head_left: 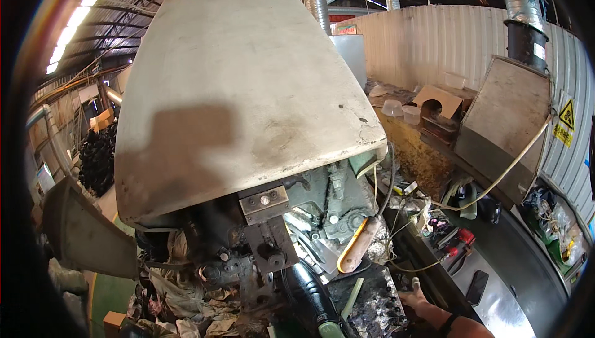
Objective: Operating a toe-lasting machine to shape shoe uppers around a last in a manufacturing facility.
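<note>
At the lower right, my right hand (414,299) is closed beside the dark, greasy machine bed (375,298). A small pale rounded end (416,284) rises at its fingers; what it belongs to is hidden. My left hand is out of view. Left of the right hand, a glossy black rounded piece (308,291) with a green end (330,330) lies under a dark metal clamp block (271,245). A pale green strip (352,299) leans between that piece and the bed. Above it hangs an oblong lamp (359,245) with a lit yellow edge.
A large pale machine hood (248,90) overhangs the work area. Crumpled rags (186,294) lie at lower left. On the right, a metal bench (496,313) holds a phone (476,287), pliers (460,262) and red-handled tools (466,236). A hose (505,174) loops above it.
</note>
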`<state>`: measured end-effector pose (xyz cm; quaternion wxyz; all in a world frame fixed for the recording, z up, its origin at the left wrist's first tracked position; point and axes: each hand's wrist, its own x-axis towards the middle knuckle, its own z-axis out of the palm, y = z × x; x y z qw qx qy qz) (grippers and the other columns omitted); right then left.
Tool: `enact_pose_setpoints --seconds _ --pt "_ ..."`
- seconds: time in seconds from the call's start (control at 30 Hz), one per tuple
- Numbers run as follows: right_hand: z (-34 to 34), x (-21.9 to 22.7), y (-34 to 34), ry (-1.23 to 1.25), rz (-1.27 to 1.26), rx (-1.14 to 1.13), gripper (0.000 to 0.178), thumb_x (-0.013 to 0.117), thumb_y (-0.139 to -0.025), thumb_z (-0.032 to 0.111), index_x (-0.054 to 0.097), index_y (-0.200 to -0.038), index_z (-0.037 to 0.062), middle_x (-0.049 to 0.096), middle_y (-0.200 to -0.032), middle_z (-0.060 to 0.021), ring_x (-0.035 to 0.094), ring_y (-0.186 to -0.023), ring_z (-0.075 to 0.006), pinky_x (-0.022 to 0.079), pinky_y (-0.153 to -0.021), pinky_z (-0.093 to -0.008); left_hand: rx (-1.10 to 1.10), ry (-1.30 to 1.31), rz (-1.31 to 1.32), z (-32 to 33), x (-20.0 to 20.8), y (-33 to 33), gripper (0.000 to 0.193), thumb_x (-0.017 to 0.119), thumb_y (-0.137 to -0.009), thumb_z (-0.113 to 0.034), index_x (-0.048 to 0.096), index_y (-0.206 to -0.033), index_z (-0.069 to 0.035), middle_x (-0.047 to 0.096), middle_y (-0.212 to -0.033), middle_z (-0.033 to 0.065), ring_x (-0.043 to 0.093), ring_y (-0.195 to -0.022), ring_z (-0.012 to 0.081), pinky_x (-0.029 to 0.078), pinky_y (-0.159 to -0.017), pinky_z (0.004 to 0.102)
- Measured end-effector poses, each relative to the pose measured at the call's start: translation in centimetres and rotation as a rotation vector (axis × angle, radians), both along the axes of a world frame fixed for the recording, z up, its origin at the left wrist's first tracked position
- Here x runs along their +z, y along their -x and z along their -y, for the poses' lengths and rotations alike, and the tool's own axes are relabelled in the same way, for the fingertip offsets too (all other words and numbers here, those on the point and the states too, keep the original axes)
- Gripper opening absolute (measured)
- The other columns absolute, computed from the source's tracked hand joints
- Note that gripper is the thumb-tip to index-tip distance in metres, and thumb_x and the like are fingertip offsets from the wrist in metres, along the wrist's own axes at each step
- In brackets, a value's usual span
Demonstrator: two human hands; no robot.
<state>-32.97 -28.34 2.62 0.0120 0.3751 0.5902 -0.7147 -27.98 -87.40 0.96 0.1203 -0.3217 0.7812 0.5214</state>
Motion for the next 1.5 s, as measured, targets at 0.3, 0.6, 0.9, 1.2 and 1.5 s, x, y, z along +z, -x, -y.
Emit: enact_pose_setpoints --seconds 0.3,0.6,0.9,1.2,1.5 --pt "-2.0 -11.5 1.6 0.365 0.112 0.013 0.034 0.071 -0.090 0.017 0.049 -0.113 0.0045 0.062 -0.097 -0.0102 0.064 -0.084 -0.0255 0.054 -0.074 -0.0390 0.015 0.029 -0.049 2.4 -12.4 -2.9 0.041 0.066 -0.092 -0.024 0.063 -0.123 0.004 0.070 -0.110 0.0163 0.066 -0.103 0.0282 0.052 -0.088 0.0384" --pt "1.5 0.6 -2.8 0.128 -0.046 -0.014 0.065 0.073 -0.086 0.005 0.032 -0.137 0.0034 0.065 -0.100 -0.0156 0.069 -0.084 -0.0247 0.060 -0.072 -0.0386 -0.038 0.190 -0.118 -4.8 -9.3 -2.2 0.036 0.071 -0.087 -0.015 0.068 -0.117 0.004 0.074 -0.102 0.0171 0.069 -0.095 0.0287 0.051 -0.085 0.0391" --pt "7.8 6.6 -3.3 0.031 -0.263 0.296 0.065 0.069 -0.093 0.009 0.036 -0.146 -0.0046 0.072 -0.097 -0.0115 0.068 -0.088 -0.0151 0.055 -0.082 -0.0279 0.180 -0.056 -0.382 -4.3 -4.6 1.4 0.030 0.063 -0.096 -0.017 0.065 -0.118 0.003 0.067 -0.116 0.0145 0.061 -0.104 0.0250 0.049 -0.089 0.0387" --pt "10.8 9.3 -4.2 -0.588 -0.394 0.276 0.041 0.071 -0.088 0.011 0.062 -0.125 -0.0041 0.062 -0.070 0.0011 0.049 -0.066 -0.0023 0.044 -0.057 -0.0220 0.048 -0.455 -0.586 -13.1 9.0 2.5 0.016 0.068 -0.091 -0.003 0.066 -0.104 0.007 0.072 -0.098 0.0141 0.070 -0.091 0.0201 0.054 -0.084 0.0301" --pt "12.3 10.1 -4.1 -0.359 -0.267 0.249 0.036 0.065 -0.093 0.006 0.059 -0.126 -0.0081 0.072 -0.086 -0.0105 0.068 -0.075 -0.0121 0.057 -0.066 -0.0244 -0.222 -0.504 -0.780 -18.4 15.5 1.6 0.023 0.070 -0.090 -0.008 0.068 -0.111 0.002 0.069 -0.109 0.0122 0.067 -0.099 0.0171 0.054 -0.086 0.0286"
